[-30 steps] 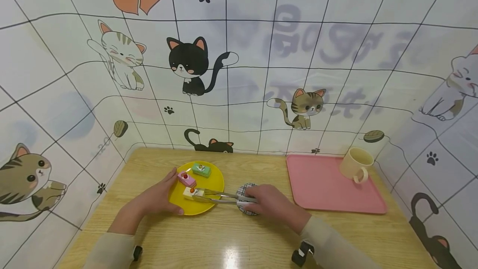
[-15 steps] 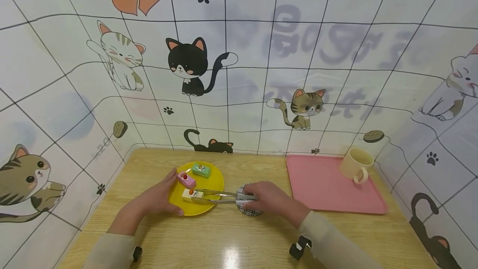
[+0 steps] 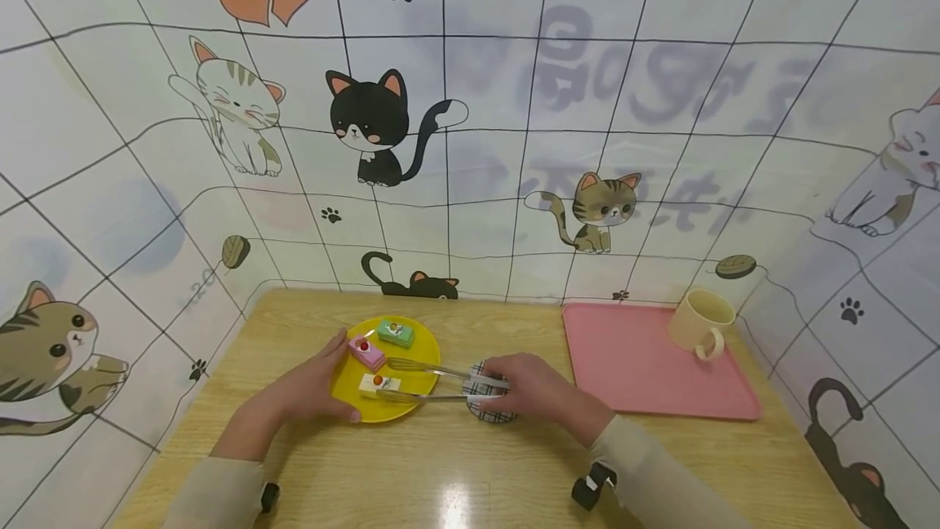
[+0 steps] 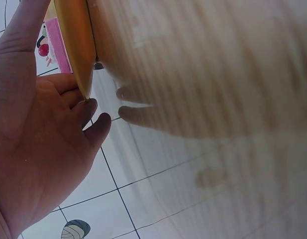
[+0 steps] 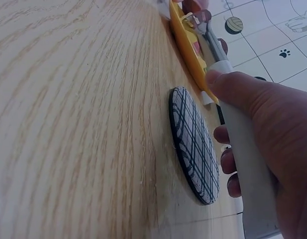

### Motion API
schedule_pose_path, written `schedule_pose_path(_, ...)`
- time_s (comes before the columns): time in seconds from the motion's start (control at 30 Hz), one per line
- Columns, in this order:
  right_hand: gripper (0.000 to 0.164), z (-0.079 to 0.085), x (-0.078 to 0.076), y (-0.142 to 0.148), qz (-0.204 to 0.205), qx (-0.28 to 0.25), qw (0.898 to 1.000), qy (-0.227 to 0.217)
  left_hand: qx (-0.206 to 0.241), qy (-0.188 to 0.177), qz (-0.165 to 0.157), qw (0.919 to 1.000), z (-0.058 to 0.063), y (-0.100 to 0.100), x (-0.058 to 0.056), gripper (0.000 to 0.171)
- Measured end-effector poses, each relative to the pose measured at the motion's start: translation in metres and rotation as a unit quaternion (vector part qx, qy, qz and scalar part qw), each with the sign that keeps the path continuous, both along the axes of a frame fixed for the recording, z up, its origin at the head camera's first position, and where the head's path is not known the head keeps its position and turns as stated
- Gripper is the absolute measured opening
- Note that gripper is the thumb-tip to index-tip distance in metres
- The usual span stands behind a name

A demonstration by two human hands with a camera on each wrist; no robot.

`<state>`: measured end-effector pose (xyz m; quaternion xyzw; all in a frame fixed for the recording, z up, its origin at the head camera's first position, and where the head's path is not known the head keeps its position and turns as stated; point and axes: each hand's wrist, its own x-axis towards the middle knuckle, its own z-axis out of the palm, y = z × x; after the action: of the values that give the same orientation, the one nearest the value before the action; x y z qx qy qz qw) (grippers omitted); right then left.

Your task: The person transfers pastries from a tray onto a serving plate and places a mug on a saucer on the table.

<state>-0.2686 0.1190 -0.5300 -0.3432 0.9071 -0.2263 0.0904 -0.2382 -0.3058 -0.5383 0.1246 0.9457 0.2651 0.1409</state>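
Note:
My left hand [image 3: 316, 386] holds the left edge of a yellow plate [image 3: 422, 341], thumb at the near side and fingers at the far side. On the plate lie three small toy cake slices: a green one [image 3: 396, 333], a pink one [image 3: 366, 353] and a white one [image 3: 379, 384] with an orange ball on top. My right hand [image 3: 539, 394] grips metal tongs [image 3: 441, 397] from the right. The tongs' arms are spread; the far tip lies beyond the white slice, while the near tip overlaps its front edge in the head view.
A round checked coaster [image 5: 193, 144] lies on the wooden table [image 3: 411, 472] under the right hand and tongs. At the back right, a pink tray [image 3: 631, 362] bears a cream mug [image 3: 701, 322]. A cat-printed sheet [image 3: 485, 170] rises along the table's back and sides.
The tongs' arms have spread; the far arm has moved back from the white slice. That slice has barely shifted. The left hand stays on the plate.

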Motion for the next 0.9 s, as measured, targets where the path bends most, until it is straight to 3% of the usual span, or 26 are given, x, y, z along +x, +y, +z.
schedule_pose_path(0.4,0.033,-0.003,0.004,0.015,-0.016,-0.024,0.999,0.018,-0.004,0.0,0.0,1.0,0.003,0.002,-0.001,0.141)
schedule_pose_path(0.9,0.033,-0.005,0.021,0.05,-0.084,-0.065,0.994,-0.032,0.001,-0.004,0.001,1.0,0.002,0.001,0.0,0.14)
